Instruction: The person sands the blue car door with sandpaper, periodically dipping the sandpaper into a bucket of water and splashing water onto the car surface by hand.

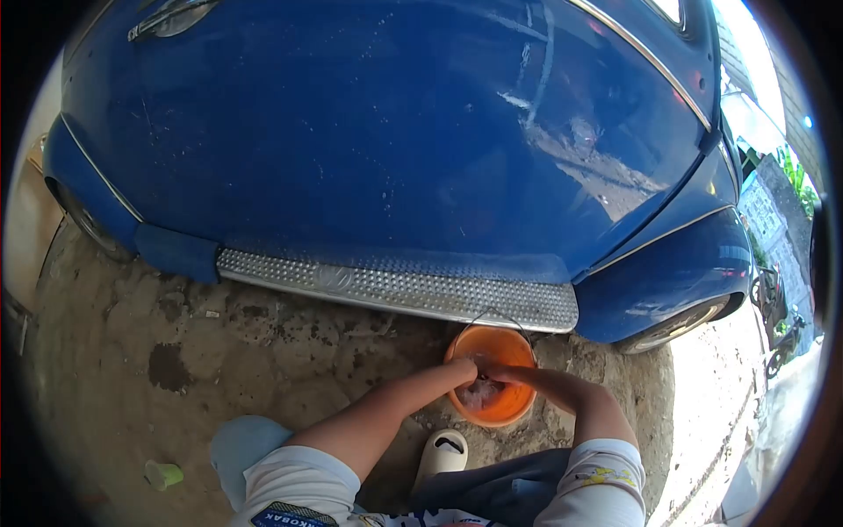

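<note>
Here, the left hand (463,367) and the right hand (502,374) are seen brought together inside the bucket (509,413). It stands on the ground (176,351) just below the running board (395,285) of the car (395,132). A pale, wet mass (479,395) is touched by both hands; whether it is cloth, sponge or foam cannot be told. The fingers are curled down into it and mostly hidden, so it cannot be told whether they are pressed shut on it or spread loosely.

The mass is judged soft, sodden and slippery. It would be expected to sag and drip when lifted, and is better gathered in the whole palm than pinched at an edge. The bucket is judged light in itself, of thin plastic, but made heavier and prone to slosh by its contents. Its wall would likely flex if squeezed, so the wire bail (492,314), arched over the far rim, is judged the surer hold. A clog (443,450) is planted just beside the bucket on the near side.
</note>
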Demonstrator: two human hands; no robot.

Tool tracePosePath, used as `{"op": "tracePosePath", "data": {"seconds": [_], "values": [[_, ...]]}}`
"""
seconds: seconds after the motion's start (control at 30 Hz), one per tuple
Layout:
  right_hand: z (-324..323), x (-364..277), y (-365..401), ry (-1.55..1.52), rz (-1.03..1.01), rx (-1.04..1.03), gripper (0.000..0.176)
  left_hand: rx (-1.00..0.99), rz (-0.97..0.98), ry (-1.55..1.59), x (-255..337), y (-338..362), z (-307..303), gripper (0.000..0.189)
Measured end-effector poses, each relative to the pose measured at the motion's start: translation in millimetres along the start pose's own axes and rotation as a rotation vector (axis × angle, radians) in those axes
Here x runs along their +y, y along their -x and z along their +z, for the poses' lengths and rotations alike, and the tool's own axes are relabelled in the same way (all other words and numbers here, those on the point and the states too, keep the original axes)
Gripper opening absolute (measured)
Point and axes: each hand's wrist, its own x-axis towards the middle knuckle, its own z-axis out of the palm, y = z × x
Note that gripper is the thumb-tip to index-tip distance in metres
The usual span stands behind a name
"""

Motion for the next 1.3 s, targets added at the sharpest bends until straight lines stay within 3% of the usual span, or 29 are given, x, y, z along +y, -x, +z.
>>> {"op": "tracePosePath", "data": {"seconds": [0.13, 0.27, 0.3, 0.33, 0.37, 0.4, 0.47, 0.73, 1.0, 1.03, 1.07, 1.1, 1.13, 1.17, 1.2, 1.23, 1.3], "values": [[19.6, -18.6, 37.9, 0.001, 0.061, -0.115, 0.048, -0.116, 0.077, -0.095, 36.5, -35.4, 11.7, 0.038], [18.9, -15.2, 40.9, 0.040, 0.079, -0.189, 0.047, -0.184, 0.109, -0.210, 36.6, -42.2, 28.9, 0.036], [17.7, -12.5, 29.6, 0.055, 0.080, -0.203, 0.047, -0.181, 0.104, -0.209, 39.3, -43.7, 29.6, 0.036], [16.0, -11.7, 28.1, 0.058, 0.073, -0.200, 0.047, -0.054, 0.036, -0.213, 42.5, -44.1, 31.5, 0.034], [-5.2, -26.8, 25.2, -0.133, 0.262, -0.291, 0.038, 0.074, -0.034, -0.217, 44.6, -43.6, 32.6, 0.032], [-20.3, -35.9, 20.1, -0.324, 0.448, -0.378, 0.030, 0.079, -0.045, -0.219, 40.8, -58.1, 45.2, 0.032], [-33.0, -36.0, 12.6, -0.406, 0.456, -0.403, 0.029, 0.115, 0.019, -0.050, 25.0, -83.5, 59.4, 0.032], [-44.0, -13.8, 2.6, -1.086, 0.601, -0.684, 0.026, 0.071, 0.156, -0.069, 53.8, -28.9, 0.5, 0.031], [-47.2, 54.7, -3.8, -1.759, 0.763, -0.990, 0.025, 0.010, 0.347, -0.066, 53.8, 35.3, -75.4, 0.032], [-77.1, 64.8, -11.4, -1.687, 0.629, -0.997, 0.024, -0.019, 0.384, -0.074, 56.2, 49.0, -81.8, 0.032], [-137.4, 60.0, -27.8, -1.794, 0.371, -1.128, 0.026, -0.014, 0.417, 0.017, 58.1, 76.2, -110.5, 0.034], [-214.0, 0.8, -20.7, -1.168, 0.455, -0.565, 0.028, -0.009, 0.447, 0.113, 54.9, 116.8, -161.8, 0.036], [-290.4, -36.5, -25.1, -0.892, 0.345, -0.415, 0.022, 0.014, 0.385, 0.355, 53.1, 170.3, -212.9, 0.037], [-337.1, -60.9, -29.7, -0.805, 0.312, -0.145, 0.022, 0.126, 0.503, 0.205, 38.6, 201.4, -259.7, 0.038], [-386.2, -66.1, -44.8, -0.926, 0.367, -0.097, 0.029, 0.212, 0.470, 0.103, 28.2, 244.3, -311.2, 0.034], [-429.6, -70.8, -60.3, -1.242, 0.285, -0.013, 0.043, 0.459, 0.504, 0.095, 12.9, 295.6, -348.1, 0.031], [-520.4, -112.9, -87.6, -0.885, -0.039, 0.137, 0.052, 0.611, 0.196, 0.031, -1.0, 394.7, -423.0, 0.025]]}}
